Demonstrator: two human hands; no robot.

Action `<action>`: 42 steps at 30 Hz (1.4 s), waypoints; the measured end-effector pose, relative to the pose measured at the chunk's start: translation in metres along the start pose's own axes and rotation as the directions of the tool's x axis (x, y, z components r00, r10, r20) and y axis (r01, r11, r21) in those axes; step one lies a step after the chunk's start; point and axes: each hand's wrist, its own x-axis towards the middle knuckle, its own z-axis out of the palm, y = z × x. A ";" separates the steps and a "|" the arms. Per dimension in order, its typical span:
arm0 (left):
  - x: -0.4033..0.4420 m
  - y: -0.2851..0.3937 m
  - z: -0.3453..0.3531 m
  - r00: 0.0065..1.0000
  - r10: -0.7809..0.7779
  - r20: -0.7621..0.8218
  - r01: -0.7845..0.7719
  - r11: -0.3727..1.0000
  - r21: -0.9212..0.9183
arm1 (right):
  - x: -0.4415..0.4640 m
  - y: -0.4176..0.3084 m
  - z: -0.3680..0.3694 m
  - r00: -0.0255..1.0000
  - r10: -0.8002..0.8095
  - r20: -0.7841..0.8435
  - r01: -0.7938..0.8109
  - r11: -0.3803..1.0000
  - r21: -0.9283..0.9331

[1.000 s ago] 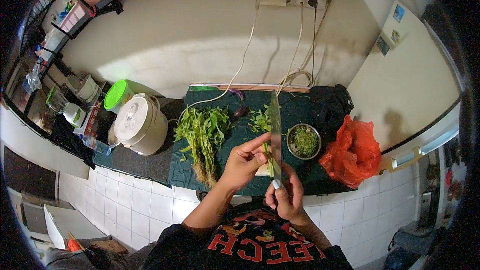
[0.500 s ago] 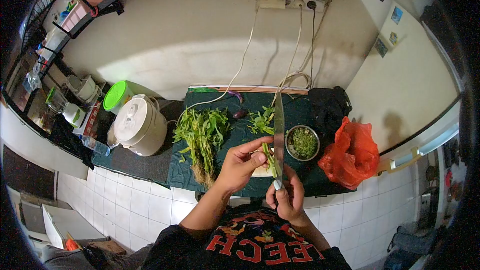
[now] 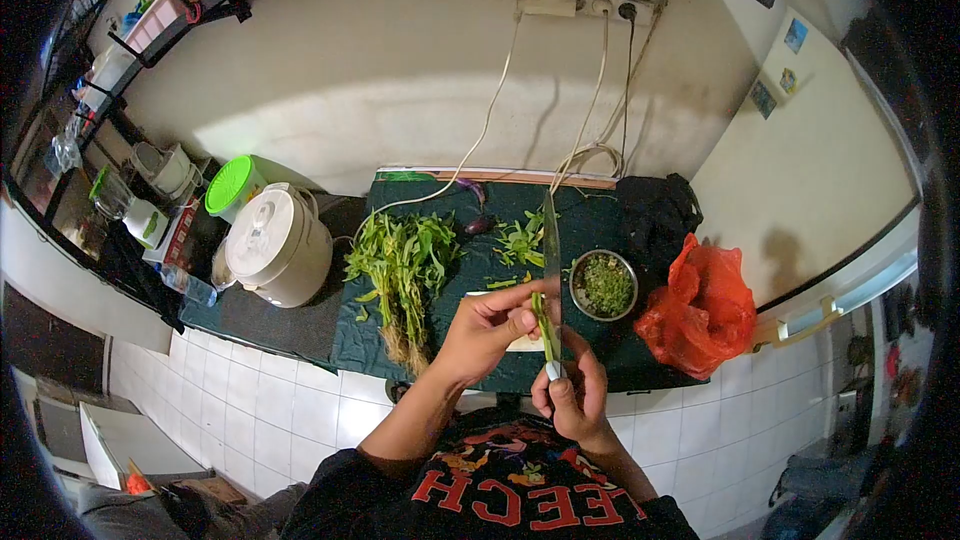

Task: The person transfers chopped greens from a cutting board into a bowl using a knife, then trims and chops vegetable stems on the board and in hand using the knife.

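My left hand [image 3: 492, 337] pinches a few green stems [image 3: 543, 318] upright between thumb and fingers. In my right hand [image 3: 575, 390] is the handle of a large kitchen knife [image 3: 552, 240]. Its blade points away from me and lies close along the right side of the stems; whether it touches them I cannot tell. Under the hands, a pale cutting board [image 3: 524, 344] is partly hidden. Just beyond it lie short cut stem pieces [image 3: 503, 284] and a small pile of leaves [image 3: 522, 240]. On the right stands a metal bowl [image 3: 574, 302] holding chopped greens [image 3: 606, 285].
A rooted bunch of leafy greens [image 3: 405, 255] lies on the dark green tablecloth [image 3: 470, 290]. Behind are purple eggplants [image 3: 479, 226]. A white rice cooker [image 3: 278, 245] stands left, a red plastic bag [image 3: 700, 310] right. Cords [image 3: 490, 105] hang from the wall socket.
The knife blade has swung slightly left, closer to the stems. My left hand has dipped a little, and cut stem pieces now show beyond it.
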 end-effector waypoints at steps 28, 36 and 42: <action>-0.006 -0.002 0.011 0.996 0.035 -0.083 -0.042 0.995 -0.085 | -0.001 0.002 -0.002 0.999 -0.033 -0.041 0.030 0.997 -0.075; -0.007 -0.002 0.018 0.992 -0.028 -0.121 0.022 0.998 -0.057 | -0.002 0.007 -0.006 0.997 -0.038 -0.069 0.030 0.994 -0.103; -0.007 -0.006 0.012 0.993 -0.045 -0.106 0.047 0.999 0.016 | 0.000 0.014 -0.007 0.995 0.033 -0.094 -0.041 0.995 -0.090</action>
